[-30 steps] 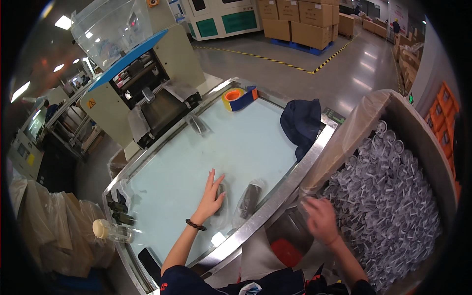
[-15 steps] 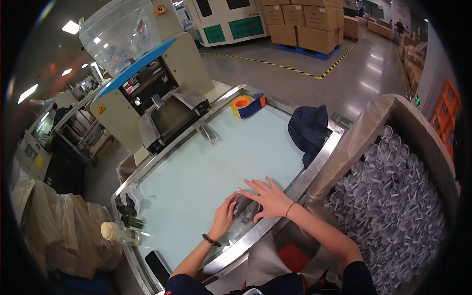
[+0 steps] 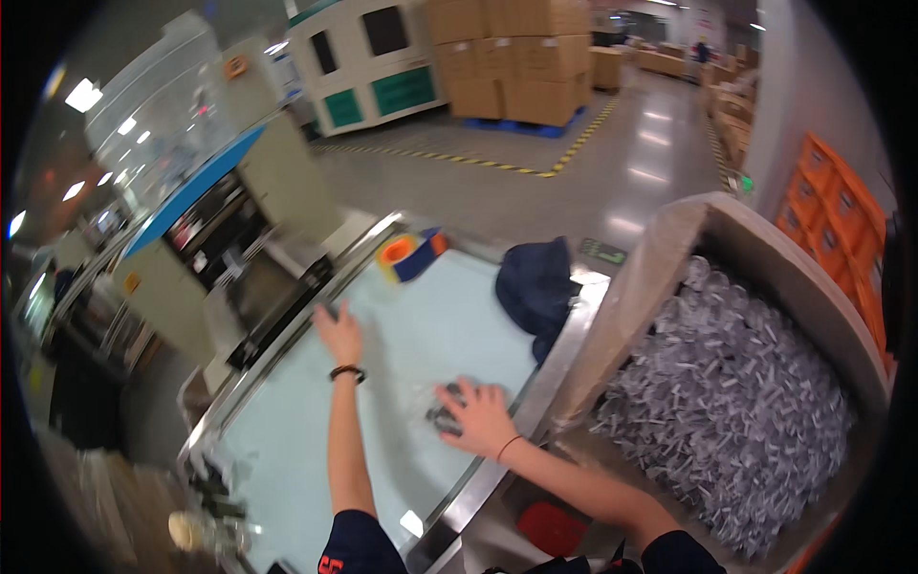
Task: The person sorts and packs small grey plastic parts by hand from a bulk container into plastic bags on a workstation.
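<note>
At the table edge beside the machine outlet, my left hand (image 3: 339,337) stretches out with its fingers closing round a small dark bagged part (image 3: 333,311), mostly hidden by the fingers. Nearer my body, my right hand (image 3: 481,419) curls over a grey part in a clear plastic bag (image 3: 444,417) on the pale blue tabletop (image 3: 402,359). Its fingers press round the bag, and the part's exact kind does not show. Motion blurs both hands a little.
A packing machine (image 3: 206,230) stands at the left. A tape roll (image 3: 397,253) and dark cap (image 3: 534,287) lie at the table's far side. On the right, a large carton (image 3: 626,325) holds a heap of bagged grey parts (image 3: 732,411). A capped bottle (image 3: 186,529) is at lower left.
My hands, formerly close together at the near edge, have parted. The left reached forward to the bagged part by the machine; the right stays near the front with a bagged part. The view turned right.
</note>
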A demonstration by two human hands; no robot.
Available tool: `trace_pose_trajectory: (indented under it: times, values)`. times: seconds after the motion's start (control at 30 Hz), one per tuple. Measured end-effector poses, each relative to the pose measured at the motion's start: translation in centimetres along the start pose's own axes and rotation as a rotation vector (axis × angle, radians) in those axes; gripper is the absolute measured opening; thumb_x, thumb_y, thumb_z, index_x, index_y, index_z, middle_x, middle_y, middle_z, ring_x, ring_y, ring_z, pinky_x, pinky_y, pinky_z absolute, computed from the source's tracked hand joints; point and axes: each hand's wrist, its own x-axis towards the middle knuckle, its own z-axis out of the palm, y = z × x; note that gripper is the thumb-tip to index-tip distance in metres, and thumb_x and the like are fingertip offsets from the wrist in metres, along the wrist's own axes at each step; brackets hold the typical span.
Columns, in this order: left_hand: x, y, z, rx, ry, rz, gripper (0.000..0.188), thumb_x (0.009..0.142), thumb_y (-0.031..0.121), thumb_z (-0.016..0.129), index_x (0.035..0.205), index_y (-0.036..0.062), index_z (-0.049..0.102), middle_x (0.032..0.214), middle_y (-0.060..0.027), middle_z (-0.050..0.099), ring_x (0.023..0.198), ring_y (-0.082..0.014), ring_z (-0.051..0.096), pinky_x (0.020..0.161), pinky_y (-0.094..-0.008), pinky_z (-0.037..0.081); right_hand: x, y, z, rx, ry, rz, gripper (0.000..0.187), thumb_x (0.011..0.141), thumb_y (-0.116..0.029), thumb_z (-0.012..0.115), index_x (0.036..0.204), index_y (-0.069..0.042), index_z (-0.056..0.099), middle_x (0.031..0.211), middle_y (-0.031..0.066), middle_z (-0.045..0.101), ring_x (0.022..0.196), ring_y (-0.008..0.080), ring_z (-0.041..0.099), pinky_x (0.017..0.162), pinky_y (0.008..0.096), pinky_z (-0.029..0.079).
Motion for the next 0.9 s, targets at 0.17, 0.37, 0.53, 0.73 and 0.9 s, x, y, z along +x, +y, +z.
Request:
trace_pose_trajectory:
  times: [0.17,0.37,0.53,0.73,0.9]
  values:
    - [-0.3,-3.5,2.3,-0.159,-0.297,-0.166,0.027,0.087,0.028,0.047,0.104,0.009,0.055,0.131,-0.0259,0.031,0.122,-0.0408,0.029,0.094,-0.0509,0.033,0.1,0.7,1.4,0.003,0.115,-0.124,0.081,0.064,-0.033,0.061,0.136,-0.02,0.026,0.139,0.018,0.023,0.115,0.037,0.035,0.089,0.0527,0.03]
    - [-2.1,-2.7,-2.3,0.037,-0.213,-0.048,0.032,0.075,0.008,0.058,0.102,-0.0001,0.043,0.105,-0.0211,0.044,0.09,-0.0404,0.049,0.075,-0.046,0.044,-0.3,-0.1,-0.2,0.007,-0.081,-0.091,0.084,0.065,-0.03,0.061,0.138,-0.02,0.02,0.139,0.0197,0.02,0.116,0.035,0.035,0.087,0.047,0.031]
    - [-6.4,-1.0,-6.4,-0.13,-0.248,0.08,0.061,0.067,-0.004,0.058,0.123,0.0013,0.034,0.099,-0.0177,0.045,0.094,-0.0366,0.044,0.082,-0.044,0.036,0.3,-0.3,0.1,-0.045,-0.151,-0.033,0.088,0.064,-0.033,0.063,0.139,-0.023,0.019,0.133,0.0219,0.026,0.109,0.0363,0.037,0.083,0.0466,0.032]
    - [-9.8,5.4,-12.8,-0.27,-0.183,0.189,0.076,0.067,0.0,0.058,0.134,0.0033,0.022,0.109,-0.0186,0.045,0.096,-0.0361,0.041,0.086,-0.0409,0.033,3.0,-1.5,-1.4,-0.181,-0.358,0.11,0.095,0.058,-0.035,0.068,0.139,-0.023,0.02,0.118,0.0219,0.036,0.102,0.0367,0.038,0.078,0.0488,0.032]
    - [-12.1,12.5,-22.1,-0.529,0.074,0.431,0.05,0.075,0.008,0.057,0.12,-0.0018,0.039,0.107,-0.0179,0.051,0.094,-0.0304,0.049,0.079,-0.0366,0.039,0.2,-0.3,-4.6,-0.086,0.254,0.002,0.098,0.053,-0.032,0.071,0.138,-0.022,0.022,0.118,0.024,0.035,0.1,0.0367,0.04,0.081,0.0457,0.033]
